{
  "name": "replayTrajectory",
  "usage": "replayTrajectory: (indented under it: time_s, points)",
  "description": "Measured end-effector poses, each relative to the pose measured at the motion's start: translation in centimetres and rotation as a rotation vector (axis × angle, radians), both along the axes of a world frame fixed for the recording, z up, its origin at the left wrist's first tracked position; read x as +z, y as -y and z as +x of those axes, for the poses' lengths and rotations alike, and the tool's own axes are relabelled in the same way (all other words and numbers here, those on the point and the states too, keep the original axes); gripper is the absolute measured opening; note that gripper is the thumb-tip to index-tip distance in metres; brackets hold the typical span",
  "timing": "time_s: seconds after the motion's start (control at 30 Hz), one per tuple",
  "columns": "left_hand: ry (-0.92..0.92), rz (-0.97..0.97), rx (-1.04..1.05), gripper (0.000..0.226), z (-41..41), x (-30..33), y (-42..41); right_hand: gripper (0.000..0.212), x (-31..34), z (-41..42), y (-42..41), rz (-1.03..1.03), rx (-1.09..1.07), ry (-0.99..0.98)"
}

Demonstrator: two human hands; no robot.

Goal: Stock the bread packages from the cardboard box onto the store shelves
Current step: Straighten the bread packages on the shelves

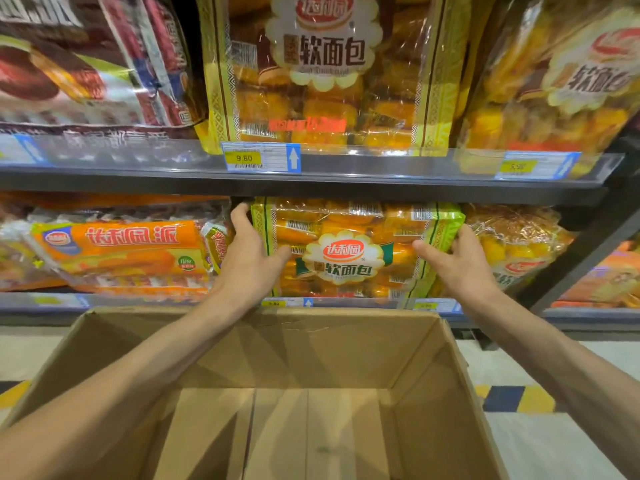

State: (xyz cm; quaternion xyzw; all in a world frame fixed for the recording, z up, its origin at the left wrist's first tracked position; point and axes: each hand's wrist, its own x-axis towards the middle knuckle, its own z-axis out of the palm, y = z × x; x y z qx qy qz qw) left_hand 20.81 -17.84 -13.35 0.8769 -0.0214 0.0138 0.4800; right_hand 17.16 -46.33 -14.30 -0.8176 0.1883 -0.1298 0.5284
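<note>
Hands: two, left hand (250, 258) and right hand (458, 258) | Yellow bread packages: one gripped between the hands (349, 251), one just right of the right hand (519, 244), two above (322, 71) (568, 84) | Cardboard box (311, 344): one, below the hands | Orange packages left of the left hand (121, 251): count unclear

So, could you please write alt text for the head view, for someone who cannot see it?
Both hands, left hand and right hand, grip the ends of a yellow bread package on the lower shelf, above an open cardboard box showing only its bare bottom.
</note>
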Motion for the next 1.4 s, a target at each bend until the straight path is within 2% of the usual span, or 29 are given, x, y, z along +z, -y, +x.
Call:
replayTrajectory:
  time_s: [0.2, 0.27, 0.37, 0.43, 0.47, 0.53, 0.63, 0.7, 0.8, 0.87, 0.93, 1.07, 1.17, 1.3, 1.4]
  points:
    - [-0.015, 0.024, -0.036, 0.064, 0.2, 0.1, -1.0, 0.036, 0.7, -0.3, -0.4, -0.01, 0.013, -0.047]
    - [-0.031, 0.035, -0.039, 0.07, 0.0, 0.3, -1.1, 0.041, 0.8, -0.3, -0.5, 0.019, 0.026, -0.083]
    - [-0.069, 0.004, -0.039, 0.084, -0.8, 0.9, -1.1, 0.035, 1.9, -0.9, -0.5, 0.067, 0.035, -0.086]
    - [-0.05, -0.006, -0.015, 0.084, -1.7, 1.4, -1.4, 0.057, 2.7, -1.6, -0.4, 0.098, 0.028, -0.071]
    - [-0.008, 0.004, 0.002, 0.081, -2.2, 1.6, -1.7, 0.066, 3.0, -2.0, -0.3, 0.108, 0.025, -0.057]
    - [0.127, 0.028, 0.036, 0.068, -3.3, 2.5, -2.4, 0.068, 4.0, -3.1, -0.1, 0.072, 0.006, 0.009]
    - [0.4, 0.077, 0.075, 0.046, -4.4, 5.3, -3.0, 0.042, 6.5, -4.7, -0.2, -0.116, -0.103, 0.212]
    - [0.531, 0.078, 0.104, 0.043, -4.1, 7.7, -3.0, 0.03, 9.3, -4.8, -0.8, -0.19, -0.115, 0.362]
    - [0.612, 0.087, 0.138, 0.049, -2.4, 11.4, -2.2, 0.042, 13.5, -2.5, -2.5, -0.342, -0.036, 0.455]
    - [0.569, 0.094, 0.149, 0.059, -0.7, 13.3, -1.4, 0.054, 15.5, 0.0, -4.0, -0.451, -0.005, 0.445]
    - [0.444, 0.087, 0.143, 0.072, 1.0, 14.4, -0.8, 0.065, 17.2, 2.1, -5.6, -0.461, -0.018, 0.387]
    - [0.31, 0.029, 0.147, 0.084, 2.3, 15.3, 0.2, 0.074, 19.0, 4.6, -6.7, -0.324, -0.104, 0.238]
    - [0.282, 0.035, 0.194, 0.09, 2.4, 15.4, 0.3, 0.081, 18.9, 5.3, -6.2, -0.196, -0.129, 0.197]
    - [0.256, 0.029, 0.206, 0.084, 2.7, 14.6, -0.5, 0.074, 18.4, 4.7, -4.9, -0.18, -0.128, 0.201]
    - [0.264, -0.032, 0.189, 0.074, 2.5, 13.6, -0.9, 0.049, 17.8, 3.8, -3.5, -0.208, -0.115, 0.22]
